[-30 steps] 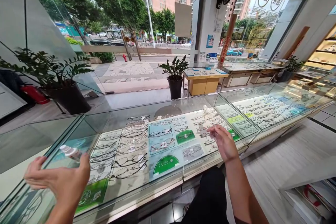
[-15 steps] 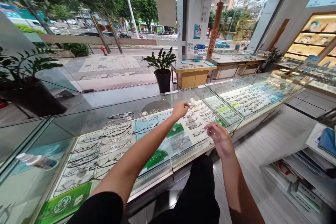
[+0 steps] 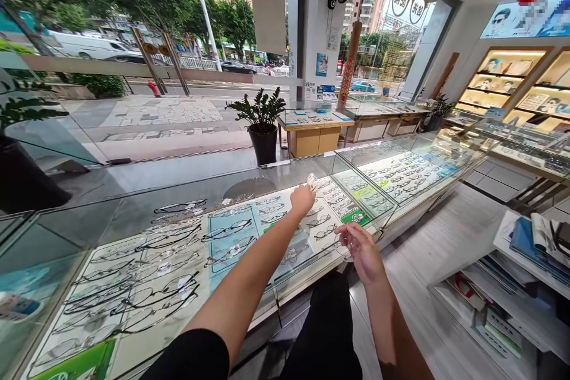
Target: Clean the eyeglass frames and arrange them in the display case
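My left hand (image 3: 303, 200) reaches over the glass display counter (image 3: 285, 282), its fingers closed on a crumpled white cloth (image 3: 312, 183). Nearer the counter's front edge is my right hand (image 3: 361, 247), fingers curled and pinched together. Whether a thin object sits in that pinch I cannot make out. Rows of eyeglasses (image 3: 231, 230) lie under and around my arms. A green card (image 3: 356, 217) is close to the right fingertips, and a pale blue sheet (image 3: 218, 261) lies beneath some of the frames.
A white bottle (image 3: 20, 307) stands at the far left. Potted plants (image 3: 265, 145) are beyond the counter, with a wooden display table (image 3: 316, 138) behind. At right, a shelf unit (image 3: 490, 285) holds folders and papers above the grey floor (image 3: 412, 267).
My left hand has moved onto the white cloth and closed on it. The right hand stays near the front edge, its fingers slightly turned. The view has swung to the right.
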`<state>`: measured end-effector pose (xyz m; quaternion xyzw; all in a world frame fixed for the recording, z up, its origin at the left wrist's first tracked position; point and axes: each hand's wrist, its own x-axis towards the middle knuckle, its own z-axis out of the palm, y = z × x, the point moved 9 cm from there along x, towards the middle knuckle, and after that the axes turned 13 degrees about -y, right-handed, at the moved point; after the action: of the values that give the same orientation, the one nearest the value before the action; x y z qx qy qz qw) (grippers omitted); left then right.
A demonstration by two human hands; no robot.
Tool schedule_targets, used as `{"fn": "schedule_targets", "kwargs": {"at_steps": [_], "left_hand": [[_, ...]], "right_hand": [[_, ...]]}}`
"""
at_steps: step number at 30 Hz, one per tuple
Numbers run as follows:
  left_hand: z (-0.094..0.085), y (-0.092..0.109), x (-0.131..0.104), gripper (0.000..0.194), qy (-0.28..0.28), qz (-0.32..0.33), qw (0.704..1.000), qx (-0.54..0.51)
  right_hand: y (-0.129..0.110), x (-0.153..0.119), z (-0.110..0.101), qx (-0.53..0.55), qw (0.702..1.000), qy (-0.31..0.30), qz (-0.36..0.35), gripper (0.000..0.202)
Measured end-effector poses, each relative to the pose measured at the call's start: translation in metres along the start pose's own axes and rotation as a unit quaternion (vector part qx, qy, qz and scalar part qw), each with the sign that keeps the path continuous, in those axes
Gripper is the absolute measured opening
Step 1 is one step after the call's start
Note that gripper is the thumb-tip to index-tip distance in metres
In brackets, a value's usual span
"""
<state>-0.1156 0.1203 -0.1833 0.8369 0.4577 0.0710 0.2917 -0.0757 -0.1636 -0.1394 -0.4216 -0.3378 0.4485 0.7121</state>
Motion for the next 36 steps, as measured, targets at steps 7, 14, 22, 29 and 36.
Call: {"fn": "schedule_targets", "kwargs": {"at_steps": [7, 14, 22, 29, 36], "left_hand": [[-0.056, -0.047, -0.052, 0.031, 0.045, 0.037, 0.992, -0.116], [-0.129, -0.075, -0.124, 0.036, 0.056, 0.096, 0.964, -0.240], [-0.214, -0.083, -0.218, 0.040, 0.048, 0.147, 0.946, -0.284], [-0.267, -0.102, -0.272, 0.041, 0.067, 0.194, 0.938, -0.281], [-0.304, -0.133, -0.288, 0.050, 0.137, 0.214, 0.924, -0.286]], "right_hand": [[0.011, 0.010, 0.011, -0.010, 1.000, -0.016, 0.001, 0.030], [0.021, 0.033, 0.065, -0.020, 0.996, -0.086, -0.001, 0.026], [0.009, 0.062, 0.174, -0.039, 0.971, -0.235, 0.014, 0.025], [0.013, 0.087, 0.277, -0.081, 0.941, -0.329, 0.021, 0.029], [0.024, 0.107, 0.349, -0.090, 0.907, -0.412, 0.015, 0.032]]}}
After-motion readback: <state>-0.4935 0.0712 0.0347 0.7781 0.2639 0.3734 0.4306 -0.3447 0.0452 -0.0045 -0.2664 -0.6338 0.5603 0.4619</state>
